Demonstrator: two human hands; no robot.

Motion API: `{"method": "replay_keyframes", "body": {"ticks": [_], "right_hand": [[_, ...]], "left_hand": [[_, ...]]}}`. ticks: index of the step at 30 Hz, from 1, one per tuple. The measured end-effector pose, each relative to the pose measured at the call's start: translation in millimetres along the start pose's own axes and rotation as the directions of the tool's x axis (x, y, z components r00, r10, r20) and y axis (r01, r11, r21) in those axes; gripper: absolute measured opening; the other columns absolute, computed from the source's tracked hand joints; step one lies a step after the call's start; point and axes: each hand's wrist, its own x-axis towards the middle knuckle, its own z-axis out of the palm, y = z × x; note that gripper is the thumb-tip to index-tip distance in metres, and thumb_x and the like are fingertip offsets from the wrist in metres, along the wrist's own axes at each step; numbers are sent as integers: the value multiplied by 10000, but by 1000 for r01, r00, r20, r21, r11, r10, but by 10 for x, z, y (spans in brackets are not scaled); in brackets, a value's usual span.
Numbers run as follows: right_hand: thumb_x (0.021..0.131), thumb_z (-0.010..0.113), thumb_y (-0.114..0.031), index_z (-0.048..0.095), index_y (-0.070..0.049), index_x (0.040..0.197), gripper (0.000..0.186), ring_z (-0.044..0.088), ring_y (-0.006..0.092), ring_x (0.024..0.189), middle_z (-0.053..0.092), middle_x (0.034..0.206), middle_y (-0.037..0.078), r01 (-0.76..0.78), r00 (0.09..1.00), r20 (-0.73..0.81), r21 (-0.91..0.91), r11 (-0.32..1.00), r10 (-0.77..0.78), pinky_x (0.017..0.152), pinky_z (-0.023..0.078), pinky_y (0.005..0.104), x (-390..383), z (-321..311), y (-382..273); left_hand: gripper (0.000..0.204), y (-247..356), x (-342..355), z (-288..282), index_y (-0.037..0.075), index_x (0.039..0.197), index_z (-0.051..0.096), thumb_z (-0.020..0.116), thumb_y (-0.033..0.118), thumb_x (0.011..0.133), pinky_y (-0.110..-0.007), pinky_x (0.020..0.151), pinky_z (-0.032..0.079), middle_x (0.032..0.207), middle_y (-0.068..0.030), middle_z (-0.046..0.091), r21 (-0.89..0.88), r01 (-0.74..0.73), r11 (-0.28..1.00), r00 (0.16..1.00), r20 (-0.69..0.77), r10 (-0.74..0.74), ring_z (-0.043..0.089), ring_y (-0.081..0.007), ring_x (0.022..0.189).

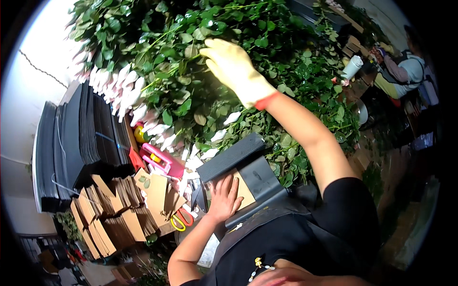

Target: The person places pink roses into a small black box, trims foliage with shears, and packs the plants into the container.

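Note:
My right hand (234,74), in a pale yellow glove with a red cuff, reaches over a dense pile of green-leaved rose stems (260,33), its fingers extended at a stem; whether it touches it is unclear. Pale wrapped flower heads (126,88) line the pile's left side. My bare left hand (222,200) lies with fingers spread on brown cardboard (243,186) set on a black sheet (257,169), just below a ridged black strip (231,156). A pink tool (171,167) and scissors with yellow and red handles (179,221) lie left of that hand.
Tall stacks of black sheets (83,143) and folded brown cardboard (109,224) stand at the left. A co-worker (405,71) works at the upper right beside a white roll (352,66). More cardboard (358,164) lies to the right of my arm.

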Motion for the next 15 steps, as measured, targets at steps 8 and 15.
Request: {"method": "replay_keyframes", "body": {"ticks": [8, 15], "right_hand": [[911, 736, -60, 799, -69, 1124, 222, 684, 339, 1210, 724, 1358, 112, 175, 954, -275, 178, 968, -122, 1155, 489, 447, 254, -241, 135], [907, 725, -31, 725, -29, 920, 13, 792, 286, 903, 801, 1056, 165, 640, 767, -462, 493, 590, -446, 749, 673, 392, -399, -1110, -115]], "left_hand": [[666, 118, -62, -163, 117, 1497, 606, 796, 384, 918, -630, 1127, 336, 1300, -108, 588, -63, 78, 995, 994, -70, -83, 523, -341, 1273], [556, 120, -98, -137, 85, 1345, 707, 850, 318, 861, -574, 1137, 419, 1208, -88, 646, -137, 69, 988, 978, -188, -94, 612, -316, 1158]]}}
